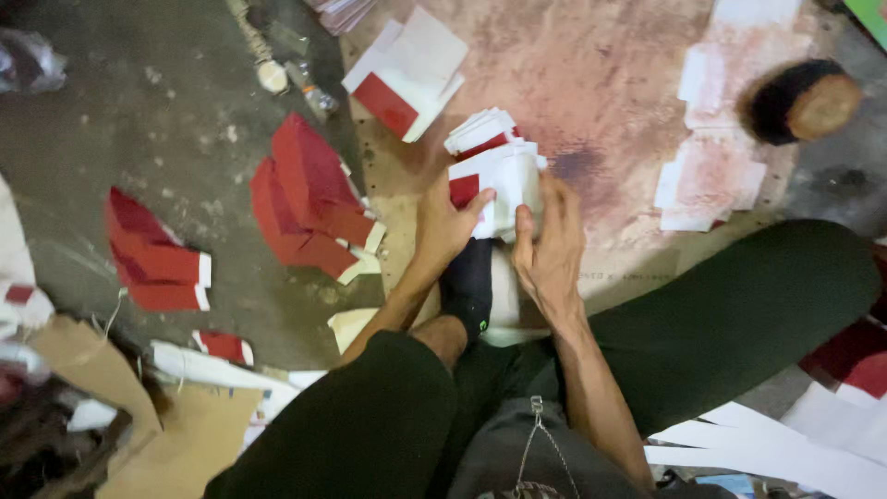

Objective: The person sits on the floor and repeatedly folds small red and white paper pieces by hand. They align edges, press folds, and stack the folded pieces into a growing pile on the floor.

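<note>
At nine o'clock of your hands, two fanned piles of red-and-white folded cards (pixel 157 259) and (pixel 309 199) already lie on the concrete floor (pixel 139 120), so I judge a good share finished. Your left hand (pixel 443 226) is closed around the white-and-red stack of cards (pixel 499 180), thumb on top; your right hand (pixel 550 249) presses its side with fingers loosely curled. More cards (pixel 407 69) sit at eleven o'clock and loose white sheets (pixel 707 180) at three o'clock, seemingly left to do. The stack's underside is hidden by your foot in a black sock (pixel 469 286), and the bottom-left clutter is blurred.
</note>
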